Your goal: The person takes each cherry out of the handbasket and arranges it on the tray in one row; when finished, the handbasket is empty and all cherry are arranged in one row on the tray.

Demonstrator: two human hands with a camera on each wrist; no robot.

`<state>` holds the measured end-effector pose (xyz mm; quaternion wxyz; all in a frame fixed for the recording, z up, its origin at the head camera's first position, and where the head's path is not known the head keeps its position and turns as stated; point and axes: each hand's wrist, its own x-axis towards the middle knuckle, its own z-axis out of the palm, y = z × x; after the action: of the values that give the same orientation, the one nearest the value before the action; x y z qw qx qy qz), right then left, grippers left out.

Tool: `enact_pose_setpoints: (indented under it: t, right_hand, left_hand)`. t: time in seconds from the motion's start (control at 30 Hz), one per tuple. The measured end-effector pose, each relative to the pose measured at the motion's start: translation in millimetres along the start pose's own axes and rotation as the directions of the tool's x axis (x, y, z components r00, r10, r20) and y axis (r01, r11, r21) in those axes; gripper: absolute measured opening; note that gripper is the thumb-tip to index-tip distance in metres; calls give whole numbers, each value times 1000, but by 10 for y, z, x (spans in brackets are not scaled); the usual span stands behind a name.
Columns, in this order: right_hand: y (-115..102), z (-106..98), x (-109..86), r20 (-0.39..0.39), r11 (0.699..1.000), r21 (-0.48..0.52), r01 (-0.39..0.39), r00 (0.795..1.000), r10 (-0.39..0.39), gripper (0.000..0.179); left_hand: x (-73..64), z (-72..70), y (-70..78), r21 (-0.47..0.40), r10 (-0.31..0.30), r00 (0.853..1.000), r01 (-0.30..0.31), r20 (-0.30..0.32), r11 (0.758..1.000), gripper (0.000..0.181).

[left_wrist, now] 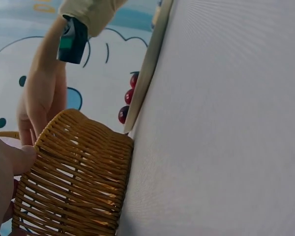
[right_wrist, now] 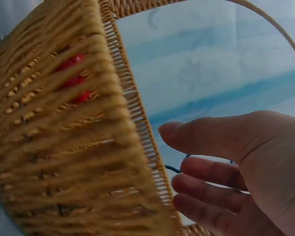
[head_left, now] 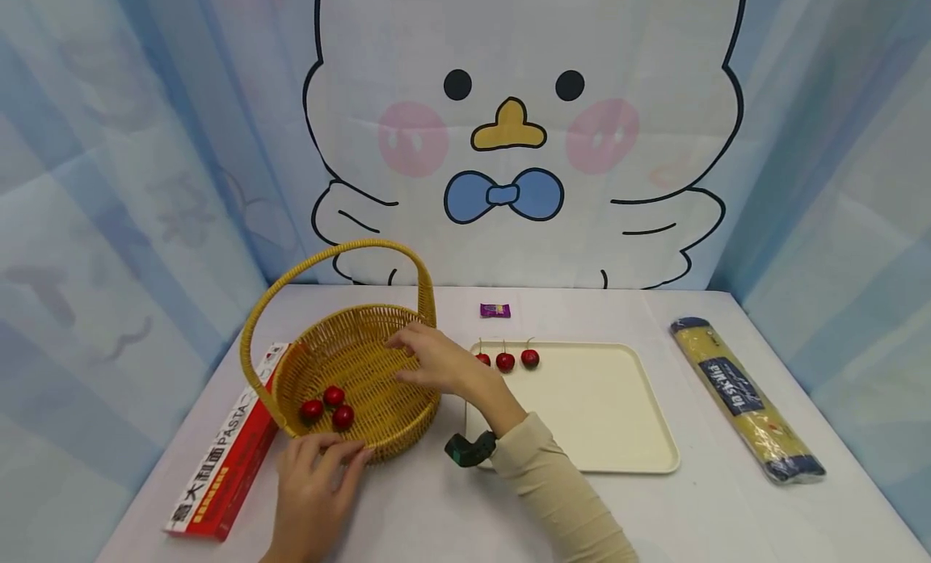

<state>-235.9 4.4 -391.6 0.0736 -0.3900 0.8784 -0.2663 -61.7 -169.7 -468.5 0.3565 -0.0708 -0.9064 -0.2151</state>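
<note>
A yellow wicker basket (head_left: 407, 430) with a tall arched handle stands left of centre on the table. Three red cherries (head_left: 334, 397) lie inside it, towards its near left. My left hand (head_left: 313, 486) grips the basket's near rim, its thumb on the weave in the left wrist view. Over the basket's right side hovers my right hand (head_left: 440, 359), fingers loosely bent and holding nothing; the right wrist view shows the same hand (right_wrist: 236, 172) just beyond the rim. Three more cherries (head_left: 505, 362) sit along the cream tray's (head_left: 582, 418) back left edge, one partly behind my right wrist.
A red and white pasta box (head_left: 233, 458) lies left of the basket, partly under its edge in view. At the far right is a bag of spaghetti (head_left: 745, 397). A small purple wrapped candy (head_left: 495, 311) lies behind the tray. Printed curtains enclose the table.
</note>
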Motion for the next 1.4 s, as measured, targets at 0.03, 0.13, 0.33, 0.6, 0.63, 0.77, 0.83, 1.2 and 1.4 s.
enact_pose_setpoints:
  t: [0.03, 0.13, 0.33, 0.6, 0.63, 0.77, 0.83, 1.2, 1.4]
  right_hand:
    - [-11, 33, 19, 13, 1000, -12, 1, 1000, -1, 44]
    - [-40, 139, 80, 46, 999, -32, 17, 999, -15, 44]
    - [-106, 331, 193, 102, 998, -49, 46, 994, -41, 44]
    - [-187, 513, 265, 164, 990, -101, 98, 983, -81, 42]
    - [-195, 530, 275, 169, 989, -107, 105, 982, -86, 41]
    - [-238, 584, 321, 196, 981, -134, 140, 974, -112, 38]
    - [-255, 616, 348, 222, 972, -152, 178, 965, -142, 36]
    - [-298, 683, 371, 304, 958, -160, 237, 936, -181, 27]
    - [-317, 665, 363, 334, 979, -51, 197, 927, -169, 23]
  left_hand:
    - [0, 10, -5, -18, -7, 1000, 7, -10, 1000, 21]
    - [6, 37, -19, -72, -6, 999, 2, -52, 997, 26]
    - [4, 53, -24, -100, -24, 997, 16, -80, 995, 25]
    - [-15, 69, -10, -76, -70, 996, 65, -59, 995, 23]
    - [-15, 69, -7, -77, -71, 996, 66, -58, 995, 23]
    - [-2, 61, 1, -87, -68, 996, 62, -59, 994, 23]
    - [4, 57, 0, -90, -62, 996, 56, -66, 994, 23]
    - [-18, 88, -74, -157, -3, 993, -16, -121, 988, 19]
    - [-16, 86, -52, -110, -10, 993, -4, -120, 994, 29]
